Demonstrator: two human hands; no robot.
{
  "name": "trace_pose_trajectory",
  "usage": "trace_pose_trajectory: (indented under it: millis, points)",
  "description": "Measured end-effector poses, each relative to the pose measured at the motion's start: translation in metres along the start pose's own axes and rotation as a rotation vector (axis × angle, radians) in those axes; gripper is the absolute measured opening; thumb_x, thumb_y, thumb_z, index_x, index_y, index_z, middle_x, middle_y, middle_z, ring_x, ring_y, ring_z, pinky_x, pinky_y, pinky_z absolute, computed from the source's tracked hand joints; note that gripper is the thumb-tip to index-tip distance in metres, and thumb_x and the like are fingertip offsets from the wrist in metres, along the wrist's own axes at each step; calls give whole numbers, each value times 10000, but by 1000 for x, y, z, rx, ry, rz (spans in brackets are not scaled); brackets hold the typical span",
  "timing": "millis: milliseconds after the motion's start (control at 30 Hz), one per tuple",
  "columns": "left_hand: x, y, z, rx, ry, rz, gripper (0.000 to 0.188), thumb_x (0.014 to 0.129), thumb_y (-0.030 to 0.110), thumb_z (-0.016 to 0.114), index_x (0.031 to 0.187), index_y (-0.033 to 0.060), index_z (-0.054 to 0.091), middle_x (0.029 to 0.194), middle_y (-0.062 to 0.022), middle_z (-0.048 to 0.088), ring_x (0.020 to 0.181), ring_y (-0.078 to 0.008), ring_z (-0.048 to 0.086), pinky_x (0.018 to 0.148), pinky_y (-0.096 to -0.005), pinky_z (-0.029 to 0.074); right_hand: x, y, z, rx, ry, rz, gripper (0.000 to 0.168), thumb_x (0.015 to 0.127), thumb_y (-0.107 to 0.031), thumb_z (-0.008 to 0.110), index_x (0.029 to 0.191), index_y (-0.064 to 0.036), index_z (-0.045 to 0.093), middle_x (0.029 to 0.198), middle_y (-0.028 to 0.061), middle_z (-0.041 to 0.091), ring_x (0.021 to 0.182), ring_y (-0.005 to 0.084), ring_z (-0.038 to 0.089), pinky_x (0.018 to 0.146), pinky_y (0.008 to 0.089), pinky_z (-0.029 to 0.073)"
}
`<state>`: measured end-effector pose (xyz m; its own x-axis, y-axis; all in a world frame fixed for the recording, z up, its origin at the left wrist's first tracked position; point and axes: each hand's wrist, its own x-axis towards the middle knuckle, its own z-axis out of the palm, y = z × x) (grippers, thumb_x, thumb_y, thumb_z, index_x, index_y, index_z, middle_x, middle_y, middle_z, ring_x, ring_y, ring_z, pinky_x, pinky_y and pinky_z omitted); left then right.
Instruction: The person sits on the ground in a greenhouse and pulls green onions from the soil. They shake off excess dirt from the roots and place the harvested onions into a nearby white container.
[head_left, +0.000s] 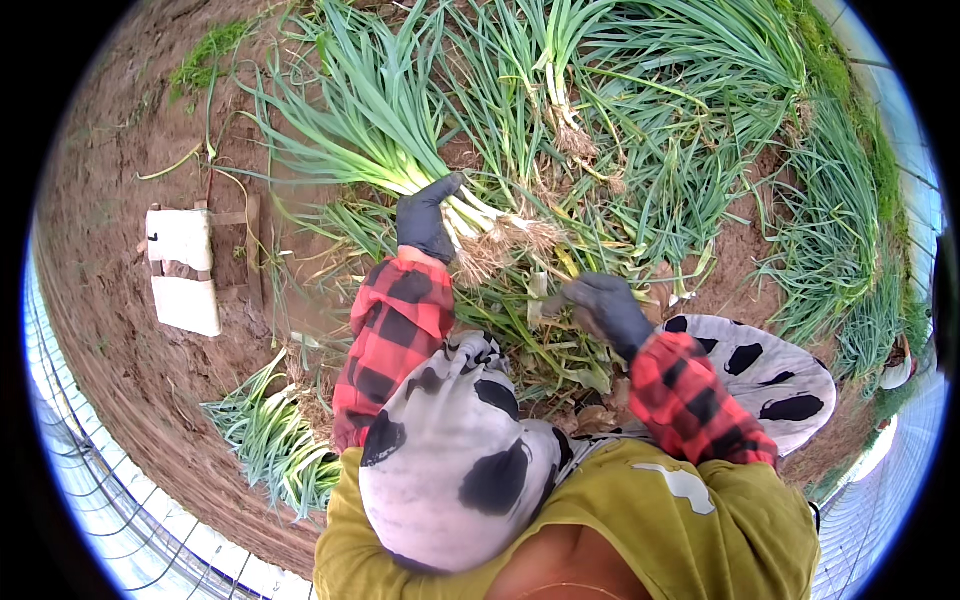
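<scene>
My left hand (429, 217), in a dark glove, grips a bunch of long green allium plants (375, 142) around their pale lower stems. The leaves fan towards the upper left, and the bushy roots (510, 244) point right. My right hand (604, 307), also gloved, is just right of and below those roots. Its fingers are curled and partly blurred; a thin yellowish stalk meets them, but whether they hold it is unclear. Beyond my hands, another bunch (556, 90) lies with its roots towards me. Loose leaves and peeled scraps (540, 337) cover the soil between my knees.
A small wooden frame with white pads (180, 240) lies on the soil at the left. Another pile of plants (285, 442) rests at lower left. More green plants (825, 217) spread across the right. A curved greenhouse wall (911, 150) runs along the far right.
</scene>
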<state>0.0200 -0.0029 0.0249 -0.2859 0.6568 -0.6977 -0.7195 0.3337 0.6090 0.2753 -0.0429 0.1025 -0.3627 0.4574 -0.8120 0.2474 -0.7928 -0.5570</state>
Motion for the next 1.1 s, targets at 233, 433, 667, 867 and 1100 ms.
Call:
trace_pose_trajectory:
  millis: [233,433,667,867,1100]
  points:
    - [3,-2,4,19,-35,-52,213,751,-5,644,946,-92,630,888,-136,663,814,-206,631,762,-302,495,3,-7,-23,-361,158,-277,732,779,-217,690,1392,-123,301,1424,137,311,1245,258,396,993,390,369]
    - [-9,14,11,-347,-353,-312,221,834,48,556,1028,-57,569,973,-164,626,870,-267,628,732,-401,545,72,-49,38,-642,0,-612,530,816,-133,641,1310,-96,452,1303,96,486,1142,228,511,949,309,411]
    - [-41,62,12,-302,-340,-24,300,801,100,587,1051,-54,527,826,-104,614,779,-209,633,818,-364,540,209,-103,-61,-391,532,-626,416,807,-254,637,1177,-77,567,1126,161,593,1019,272,585,890,344,439]
    - [-40,63,3,-392,-437,41,349,759,60,587,1069,-27,450,853,-66,517,792,-162,537,816,-328,477,256,-124,-80,-1085,517,-145,545,707,-403,678,1100,-37,582,1056,195,607,953,348,591,846,402,457]
    - [-23,34,-23,-440,-390,-42,373,753,67,575,1087,-44,451,785,-54,508,728,-172,516,727,-296,471,174,-160,-111,-707,40,-611,305,797,-105,624,1075,21,609,875,131,668,722,162,622,590,253,486]
